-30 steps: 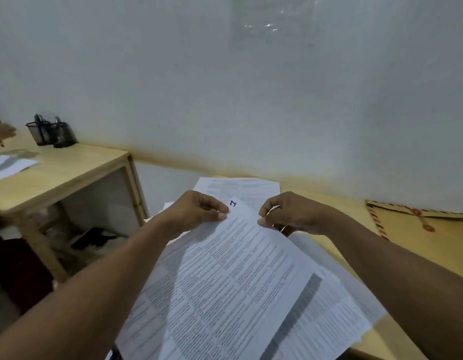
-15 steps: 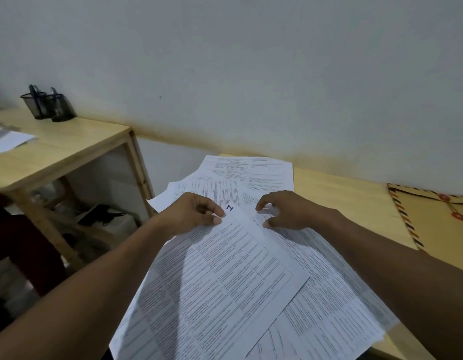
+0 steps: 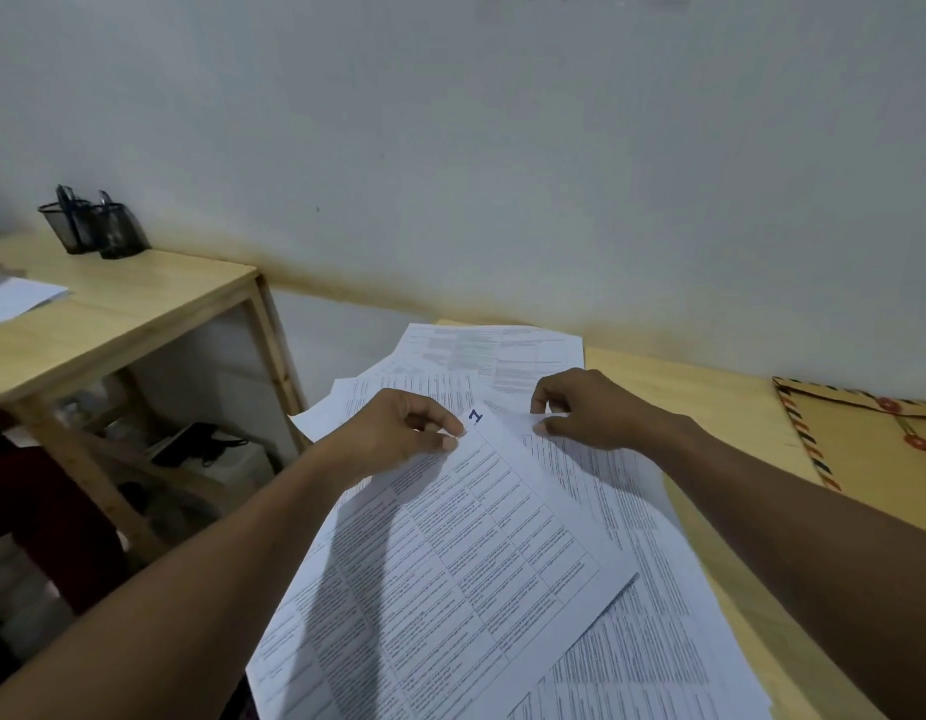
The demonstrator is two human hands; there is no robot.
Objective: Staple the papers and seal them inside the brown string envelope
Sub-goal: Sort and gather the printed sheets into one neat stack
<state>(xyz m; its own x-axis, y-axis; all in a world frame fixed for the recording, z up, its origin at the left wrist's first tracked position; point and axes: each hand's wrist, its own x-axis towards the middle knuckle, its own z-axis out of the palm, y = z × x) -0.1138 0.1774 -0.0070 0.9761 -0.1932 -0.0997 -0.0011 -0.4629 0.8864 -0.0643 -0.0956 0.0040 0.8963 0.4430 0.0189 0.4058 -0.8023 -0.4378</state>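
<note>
Several printed white sheets lie fanned across the wooden table (image 3: 710, 407). The top sheet (image 3: 466, 563) bears a blue handwritten "1" at its far corner. My left hand (image 3: 398, 433) pinches that sheet's far edge between thumb and fingers. My right hand (image 3: 590, 413) pinches the corner of the sheet beneath (image 3: 622, 491), just right of the "1". More sheets (image 3: 492, 356) lie farther back toward the wall. The brown string envelope (image 3: 876, 449), with striped border and red discs, lies flat at the table's right. No stapler is in view.
A second wooden table (image 3: 128, 314) stands to the left with two black mesh pen holders (image 3: 94, 231) and a paper (image 3: 13, 298). Dark items sit on the floor under it. A white wall runs along the back.
The sheets have come down from being held up to lying on the table. My right hand let go of the top sheet and now pinches the sheet under it. The view tilted down.
</note>
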